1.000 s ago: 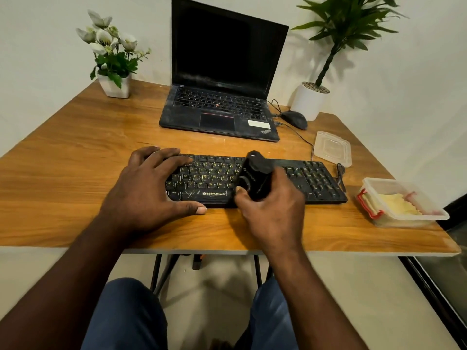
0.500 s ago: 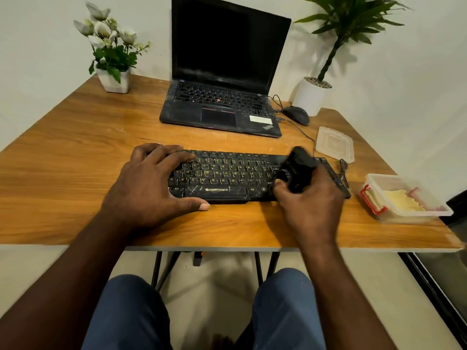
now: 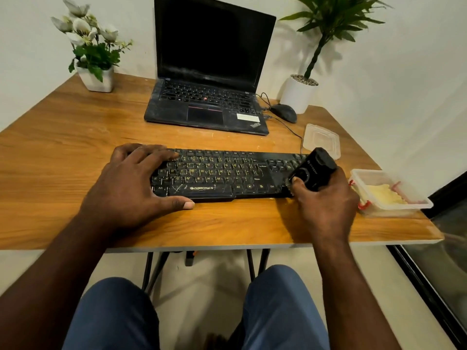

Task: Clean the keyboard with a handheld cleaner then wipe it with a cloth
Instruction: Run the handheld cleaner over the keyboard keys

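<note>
Left hand point(image 3: 134, 183) flat, fingers spread, pinning keyboard point(image 3: 222, 173) at table point(image 3: 63, 137) front; right hand point(image 3: 326, 205) wrapped round handheld cleaner point(image 3: 316, 170) over number-pad end. Advice: nozzle low, slow row-by-row passes, keyboard braced.

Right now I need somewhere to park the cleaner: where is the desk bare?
The widest bare stretch of desk lies left, bordered by the flower pot, laptop and left hand. A narrower strip runs between laptop and keyboard. The right end is crowded: mouse, lid, container and the right hand holding the cleaner.
</note>
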Tool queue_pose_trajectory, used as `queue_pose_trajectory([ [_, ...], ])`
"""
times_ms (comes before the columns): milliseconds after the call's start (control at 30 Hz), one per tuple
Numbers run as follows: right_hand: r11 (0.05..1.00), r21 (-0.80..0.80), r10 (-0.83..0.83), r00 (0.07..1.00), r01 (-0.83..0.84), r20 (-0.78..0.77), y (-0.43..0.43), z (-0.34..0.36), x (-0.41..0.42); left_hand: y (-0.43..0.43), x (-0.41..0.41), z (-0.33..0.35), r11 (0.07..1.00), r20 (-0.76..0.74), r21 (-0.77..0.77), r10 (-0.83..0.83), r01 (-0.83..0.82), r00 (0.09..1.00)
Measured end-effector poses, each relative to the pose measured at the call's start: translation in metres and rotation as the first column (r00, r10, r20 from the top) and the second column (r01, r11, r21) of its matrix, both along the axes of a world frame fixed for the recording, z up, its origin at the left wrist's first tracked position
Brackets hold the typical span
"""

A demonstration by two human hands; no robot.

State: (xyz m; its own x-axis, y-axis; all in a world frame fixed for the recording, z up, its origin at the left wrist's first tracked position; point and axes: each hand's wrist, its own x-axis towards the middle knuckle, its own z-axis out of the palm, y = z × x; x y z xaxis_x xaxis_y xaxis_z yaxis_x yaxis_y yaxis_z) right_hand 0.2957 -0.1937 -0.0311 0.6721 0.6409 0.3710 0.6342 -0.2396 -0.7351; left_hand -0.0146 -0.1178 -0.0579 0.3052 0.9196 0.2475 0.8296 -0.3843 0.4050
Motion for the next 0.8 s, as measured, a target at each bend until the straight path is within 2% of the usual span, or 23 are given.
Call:
queue_pose_trajectory([
  [67,1.000,-0.001,0.019,1.000,-0.019,0.016,0.001,-0.002,-0.007,0.000,-0.001,0.000,1.000,-0.001,-0.001,0.000,0.000,1.000],
  [200,0.987,-0.035,0.159,0.987,-0.158,0.026,0.004,-0.009,-0.057,-0.001,0.000,0.001,1.000,0.005,0.016,0.000,0.000,1.000],
  [400,0.905,-0.048,0.424,0.903,-0.422,0.067,-0.002,-0.013,-0.111,0.000,0.000,0.000,1.000,-0.011,0.016,0.006,-0.006,1.000],
  [467,0.932,-0.055,0.360,0.932,-0.358,0.035,0.001,-0.012,-0.094,-0.001,0.001,0.001,1.000,-0.008,0.014,0.006,-0.006,1.000],
  [533,0.976,-0.049,0.211,0.977,-0.212,-0.022,0.004,-0.008,-0.066,-0.001,0.001,0.001,1.000,0.004,0.013,0.004,-0.004,1.000],
  [633,0.997,-0.033,0.065,0.998,-0.066,-0.016,0.007,-0.001,-0.039,0.000,0.000,0.002,1.000,0.007,0.012,0.001,-0.001,1.000],
  [700,0.994,-0.045,0.104,0.995,-0.103,0.003,0.010,0.000,-0.048,0.000,0.000,0.001,1.000,0.005,0.006,0.001,-0.001,1.000],
  [800,0.948,-0.096,0.312,0.946,-0.304,0.085,0.013,-0.004,-0.080,0.000,0.000,0.000,1.000,0.000,0.015,-0.001,0.001,1.000],
])
